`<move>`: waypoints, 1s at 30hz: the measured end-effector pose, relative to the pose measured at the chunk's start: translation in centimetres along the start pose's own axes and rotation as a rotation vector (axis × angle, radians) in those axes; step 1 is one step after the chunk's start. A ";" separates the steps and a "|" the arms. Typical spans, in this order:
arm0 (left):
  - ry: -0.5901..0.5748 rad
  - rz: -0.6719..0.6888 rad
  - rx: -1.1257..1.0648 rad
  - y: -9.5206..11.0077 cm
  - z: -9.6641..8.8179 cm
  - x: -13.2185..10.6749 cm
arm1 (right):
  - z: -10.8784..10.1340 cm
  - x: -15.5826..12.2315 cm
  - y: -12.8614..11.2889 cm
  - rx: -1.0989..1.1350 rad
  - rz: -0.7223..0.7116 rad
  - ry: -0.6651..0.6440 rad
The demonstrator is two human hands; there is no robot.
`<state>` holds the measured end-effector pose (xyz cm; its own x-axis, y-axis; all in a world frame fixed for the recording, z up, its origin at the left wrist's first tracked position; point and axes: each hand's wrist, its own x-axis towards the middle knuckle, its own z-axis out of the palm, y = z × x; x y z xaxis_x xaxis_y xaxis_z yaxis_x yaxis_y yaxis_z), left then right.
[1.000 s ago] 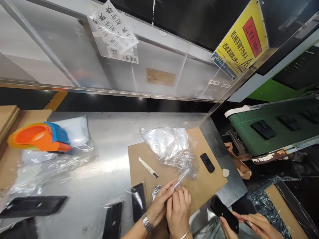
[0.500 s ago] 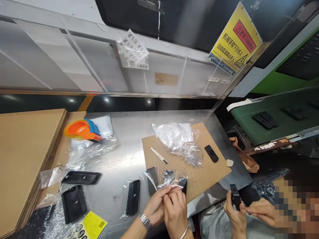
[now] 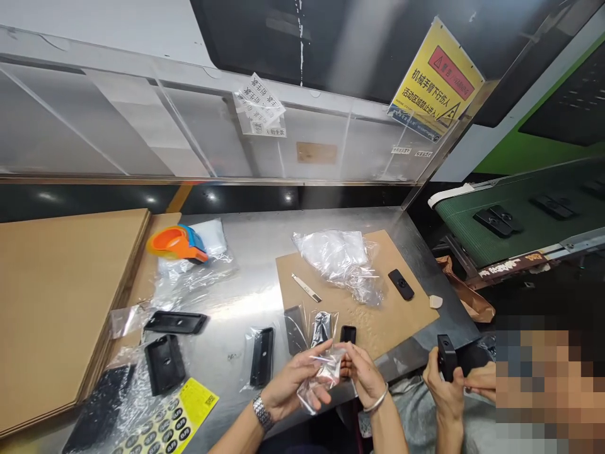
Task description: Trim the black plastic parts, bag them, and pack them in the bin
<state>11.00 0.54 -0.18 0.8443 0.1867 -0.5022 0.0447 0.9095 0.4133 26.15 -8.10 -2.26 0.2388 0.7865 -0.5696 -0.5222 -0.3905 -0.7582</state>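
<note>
A small clear plastic bag [image 3: 326, 372] is stretched between my two hands at the front edge of the metal table. My left hand [image 3: 293, 379], with a watch at the wrist, holds the bag between thumb and fingers. On the bag's other side, my right hand [image 3: 367, 376], wearing a bracelet, grips its upper edge. Just beyond my fingers lie a black part in a clear wrapper [image 3: 322, 328] and a bare black part [image 3: 348, 335]. A wrapped black part [image 3: 262, 357] lies left of my left hand. Whether the bag contains anything is hard to see.
Cardboard [image 3: 378, 315] bears a pile of clear bags [image 3: 335, 255], a slim white blade [image 3: 306, 287] and a black part [image 3: 401, 284]. An orange tape dispenser [image 3: 177, 243], black trays and yellow stickers [image 3: 201, 397] are left. A co-worker's hand [image 3: 444, 391] holds a black part beside a green conveyor [image 3: 463, 221].
My hands have moved apart from being close together, and the clear bag now shows between them. The view has shifted, so the table things sit a little further right.
</note>
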 end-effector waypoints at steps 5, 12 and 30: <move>-0.014 -0.024 -0.057 -0.5 -0.9 -0.4 | 0.6 -0.9 0.6 0.145 -0.048 -0.191; -0.067 -0.043 -0.056 -1.4 -1.3 -1.1 | 1.2 -1.1 0.8 0.112 -0.046 -0.131; 0.786 0.632 0.791 -2.5 -2.2 -1.7 | 2.8 -2.1 2.0 -0.235 -0.244 0.126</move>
<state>8.24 -1.24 -2.00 0.3056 0.9177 -0.2538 0.2851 0.1662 0.9440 22.33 -9.19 -1.67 0.4399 0.8106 -0.3865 -0.2383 -0.3096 -0.9205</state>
